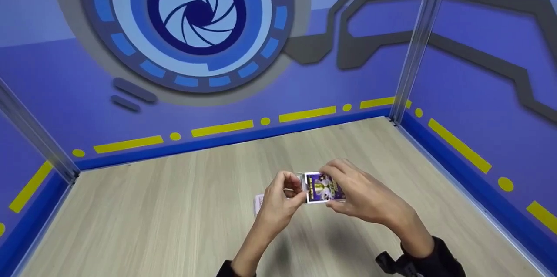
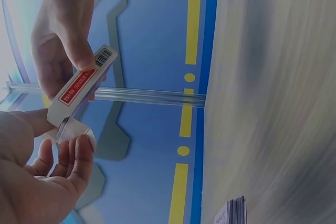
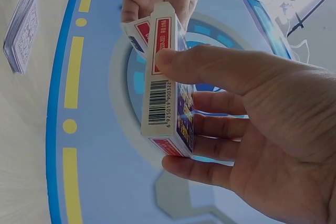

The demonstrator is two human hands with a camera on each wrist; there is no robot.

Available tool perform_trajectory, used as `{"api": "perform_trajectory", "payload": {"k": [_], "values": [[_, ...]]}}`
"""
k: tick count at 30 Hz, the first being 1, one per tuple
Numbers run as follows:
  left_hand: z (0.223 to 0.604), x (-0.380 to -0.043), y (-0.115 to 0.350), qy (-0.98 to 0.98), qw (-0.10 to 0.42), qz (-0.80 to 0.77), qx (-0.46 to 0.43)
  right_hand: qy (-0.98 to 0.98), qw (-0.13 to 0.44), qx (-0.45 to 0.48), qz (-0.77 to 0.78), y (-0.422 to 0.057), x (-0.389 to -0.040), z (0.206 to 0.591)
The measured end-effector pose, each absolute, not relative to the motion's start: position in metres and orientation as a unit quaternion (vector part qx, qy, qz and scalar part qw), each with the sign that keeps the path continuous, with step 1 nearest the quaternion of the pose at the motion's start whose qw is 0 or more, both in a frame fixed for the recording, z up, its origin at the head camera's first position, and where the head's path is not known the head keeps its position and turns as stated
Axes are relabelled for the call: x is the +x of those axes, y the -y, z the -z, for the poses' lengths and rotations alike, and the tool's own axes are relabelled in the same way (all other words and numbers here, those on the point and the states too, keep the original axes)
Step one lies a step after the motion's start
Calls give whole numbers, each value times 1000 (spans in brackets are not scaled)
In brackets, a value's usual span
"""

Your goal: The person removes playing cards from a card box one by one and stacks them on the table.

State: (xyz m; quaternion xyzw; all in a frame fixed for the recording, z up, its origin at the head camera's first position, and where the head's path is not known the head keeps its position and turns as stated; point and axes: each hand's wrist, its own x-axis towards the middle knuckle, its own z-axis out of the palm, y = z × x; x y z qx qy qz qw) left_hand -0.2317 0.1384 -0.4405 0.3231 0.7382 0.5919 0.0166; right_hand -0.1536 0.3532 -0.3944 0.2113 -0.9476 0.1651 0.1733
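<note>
A small playing-card box (image 1: 318,189) is held above the table, its purple, yellow and white printed face up in the head view. My right hand (image 1: 365,192) grips the box by one end; in the right wrist view the thumb (image 3: 197,65) lies on the narrow side with the barcode and the fingers are on the opposite side. At the other end, which has its flap (image 2: 79,131) folded out, my left hand (image 1: 277,203) pinches the box. A deck of playing cards (image 3: 22,35) lies on the table, partly behind my left hand in the head view.
The light wood-grain table (image 1: 165,216) runs up to blue and purple printed panels (image 1: 278,89) at the back and sides. Metal corner posts (image 1: 420,46) stand where the panels meet.
</note>
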Motion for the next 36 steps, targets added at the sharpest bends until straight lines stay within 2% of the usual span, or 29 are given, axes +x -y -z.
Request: {"api": "perform_trajectory", "payload": {"k": [4, 11, 13, 26, 32, 36], "values": [[440, -230, -138, -734, 22, -602, 314, 947, 171, 214, -168, -353, -154, 395], [437, -230, -138, -708, 67, -646, 277, 948, 175, 212, -158, -355, -155, 398], [436, -230, -138, -707, 64, -648, 274, 948, 179, 212, -154, -356, -155, 398], [423, -226, -127, -738, -27, -612, 283, 950, 163, 193, -184, -360, -159, 398], [419, -232, -117, -800, -65, -512, 308, 950, 160, 190, -189, -363, -160, 399], [419, -235, -112, -824, -98, -430, 356, 950, 160, 189, -191, -363, -160, 400]]}}
